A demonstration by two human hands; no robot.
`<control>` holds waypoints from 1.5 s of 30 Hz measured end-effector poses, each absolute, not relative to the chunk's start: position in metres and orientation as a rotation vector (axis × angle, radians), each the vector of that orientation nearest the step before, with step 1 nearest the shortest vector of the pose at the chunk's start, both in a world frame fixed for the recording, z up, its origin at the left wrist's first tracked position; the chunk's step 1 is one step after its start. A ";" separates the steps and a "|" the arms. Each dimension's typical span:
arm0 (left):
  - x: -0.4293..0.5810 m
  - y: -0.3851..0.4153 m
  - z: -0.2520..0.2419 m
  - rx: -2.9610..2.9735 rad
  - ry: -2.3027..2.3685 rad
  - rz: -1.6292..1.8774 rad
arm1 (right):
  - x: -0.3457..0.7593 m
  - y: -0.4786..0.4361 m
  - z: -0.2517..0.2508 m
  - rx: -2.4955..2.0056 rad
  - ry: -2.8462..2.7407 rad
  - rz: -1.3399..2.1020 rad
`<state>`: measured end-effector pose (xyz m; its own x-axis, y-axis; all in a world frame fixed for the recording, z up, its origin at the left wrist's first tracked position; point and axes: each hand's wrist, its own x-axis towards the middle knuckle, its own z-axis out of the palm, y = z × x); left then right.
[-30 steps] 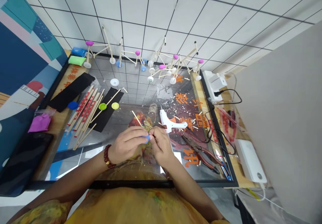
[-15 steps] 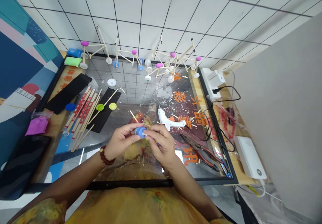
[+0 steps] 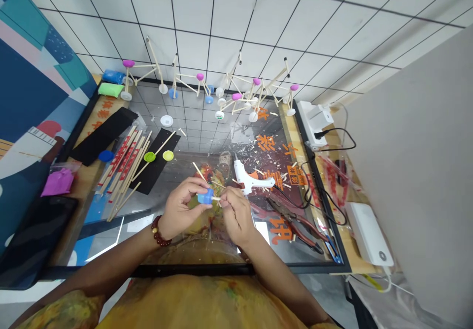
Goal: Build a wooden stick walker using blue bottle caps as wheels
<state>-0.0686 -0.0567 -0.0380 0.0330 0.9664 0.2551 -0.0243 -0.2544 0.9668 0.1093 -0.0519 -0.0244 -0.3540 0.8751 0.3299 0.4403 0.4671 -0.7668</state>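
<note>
My left hand [image 3: 182, 210] grips blue bottle caps [image 3: 205, 196], which look like two set face to face, between thumb and fingers. A short wooden stick [image 3: 216, 199] juts from the right side of the caps. The fingertips of my right hand [image 3: 236, 216] are pinched on that stick's end. Just above the caps, a thin stick [image 3: 200, 171] slants up from behind my left fingers; its lower end is hidden. Close to my right hand lies a white glue gun [image 3: 251, 179] with its nozzle pointing up and left.
Chopsticks [image 3: 123, 169], black strips [image 3: 157, 164] and loose caps [image 3: 168, 155] lie left. Stick-built bicycle models [image 3: 236, 97] line the back. Pliers [image 3: 295, 223], wood scraps and a power strip [image 3: 309, 122] are right. A phone [image 3: 37, 240] lies front left.
The caps have turned so the stick shows at their right side. My right fingers have shifted right, off the caps and onto the stick. The whole view has moved slightly.
</note>
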 end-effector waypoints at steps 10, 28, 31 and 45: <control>-0.073 -0.060 -0.029 2.192 1.106 1.526 | 0.103 -0.050 -0.025 -1.123 -1.751 1.060; -0.068 -0.058 -0.033 1.888 1.213 1.428 | 0.102 -0.051 -0.027 -1.150 -1.835 0.856; -0.071 -0.057 -0.033 1.907 1.228 1.439 | 0.105 -0.051 -0.023 -1.137 -1.807 0.903; -0.076 -0.057 -0.030 2.380 0.943 1.431 | 0.110 -0.050 -0.026 -1.107 -1.820 1.036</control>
<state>-0.0758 -0.0568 -0.0296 0.3246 0.6175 0.7165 0.4148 -0.7737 0.4789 0.1097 -0.0497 -0.0262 -0.3412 0.9214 0.1859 0.3107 0.2972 -0.9029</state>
